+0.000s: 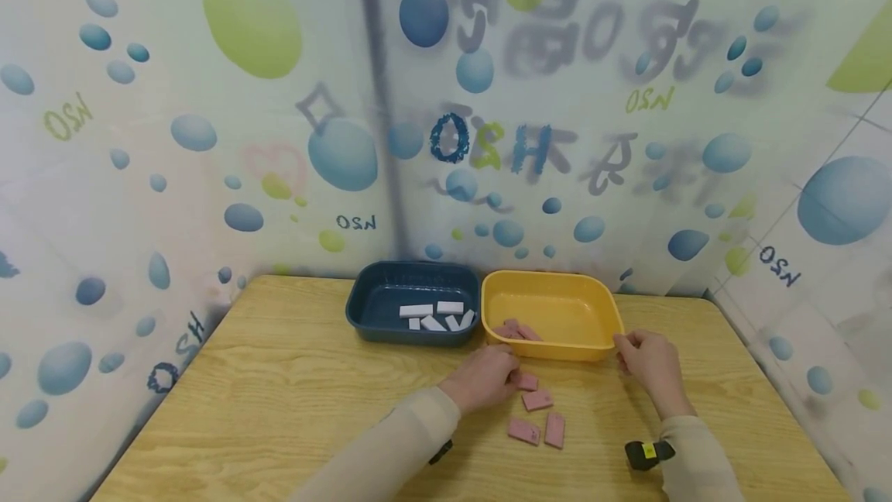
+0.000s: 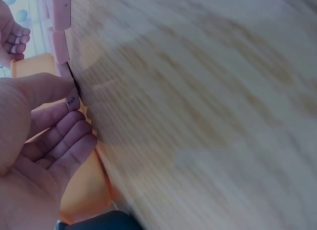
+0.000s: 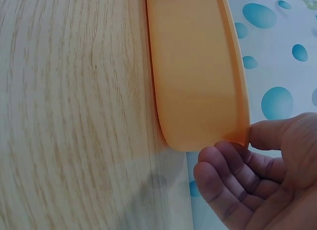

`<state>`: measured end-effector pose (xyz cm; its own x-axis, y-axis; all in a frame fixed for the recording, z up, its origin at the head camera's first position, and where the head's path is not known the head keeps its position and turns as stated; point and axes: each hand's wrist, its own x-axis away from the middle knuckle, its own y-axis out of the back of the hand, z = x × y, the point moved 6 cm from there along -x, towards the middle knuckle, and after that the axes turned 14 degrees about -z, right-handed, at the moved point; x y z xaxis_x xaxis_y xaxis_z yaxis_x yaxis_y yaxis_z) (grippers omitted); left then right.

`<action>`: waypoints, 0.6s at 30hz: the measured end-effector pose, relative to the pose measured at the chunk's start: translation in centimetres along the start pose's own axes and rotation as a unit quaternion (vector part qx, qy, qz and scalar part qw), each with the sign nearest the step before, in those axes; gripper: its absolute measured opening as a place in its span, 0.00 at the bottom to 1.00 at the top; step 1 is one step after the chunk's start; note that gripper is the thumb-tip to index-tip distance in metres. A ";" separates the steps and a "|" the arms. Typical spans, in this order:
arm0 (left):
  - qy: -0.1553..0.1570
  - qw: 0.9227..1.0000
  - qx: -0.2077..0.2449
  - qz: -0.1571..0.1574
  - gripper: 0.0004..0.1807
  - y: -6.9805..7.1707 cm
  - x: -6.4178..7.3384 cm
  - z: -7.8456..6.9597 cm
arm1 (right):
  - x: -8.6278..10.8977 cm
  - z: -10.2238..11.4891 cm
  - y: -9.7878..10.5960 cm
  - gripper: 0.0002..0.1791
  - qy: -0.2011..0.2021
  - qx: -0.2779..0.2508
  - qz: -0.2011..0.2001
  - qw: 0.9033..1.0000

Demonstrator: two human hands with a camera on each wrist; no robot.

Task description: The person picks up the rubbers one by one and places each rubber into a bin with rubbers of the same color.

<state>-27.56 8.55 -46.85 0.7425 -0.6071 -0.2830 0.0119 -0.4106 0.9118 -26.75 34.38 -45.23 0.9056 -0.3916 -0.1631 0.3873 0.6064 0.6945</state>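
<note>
My left hand [image 1: 488, 379] is just in front of the yellow bin [image 1: 550, 352]. In the left wrist view, its thumb and fingers pinch a small pink block [image 2: 73, 101] with dark marks, close over the table. Right beside those fingertips in the head view lies another pink block [image 1: 537, 400], with a few more nearer me, one of them a marked block [image 1: 524, 431]. At the bin's right front corner my right hand [image 1: 651, 366] grips the rim, thumb and fingers on either side of it. Several pink blocks [image 1: 516, 328] lie inside the bin, at its left front.
A dark blue bin [image 1: 418, 337] stands directly left of the yellow one, with several white blocks [image 1: 416, 311] inside. Both bins are at the back of the wooden table [image 1: 279, 386], close to a printed curtain [image 1: 446, 231]. A dark wrist camera [image 1: 646, 454] sits at my right sleeve.
</note>
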 end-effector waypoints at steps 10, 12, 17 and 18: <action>-0.020 0.999 0.002 -0.025 0.09 0.4 0.0 -0.2 | 0.0 0.0 0.2 0.17 0.001 -0.001 -0.001 1.000; -0.025 0.999 -0.006 -0.030 0.11 0.5 0.1 -0.2 | 0.0 0.0 0.2 0.17 -0.001 0.001 -0.002 1.000; -0.023 0.999 -0.009 -0.042 0.13 0.9 0.2 -0.3 | 0.0 0.0 0.2 0.17 -0.003 0.003 0.000 1.000; -0.023 0.999 -0.008 -0.043 0.13 1.0 0.2 -0.3 | 0.0 0.0 0.2 0.17 -0.002 0.004 -0.001 1.000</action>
<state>-27.17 8.22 -45.90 0.7068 -0.6004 -0.3741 0.0851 -0.4529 0.8875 -26.70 34.50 -45.06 0.9045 -0.3947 -0.1614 0.3869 0.6006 0.6997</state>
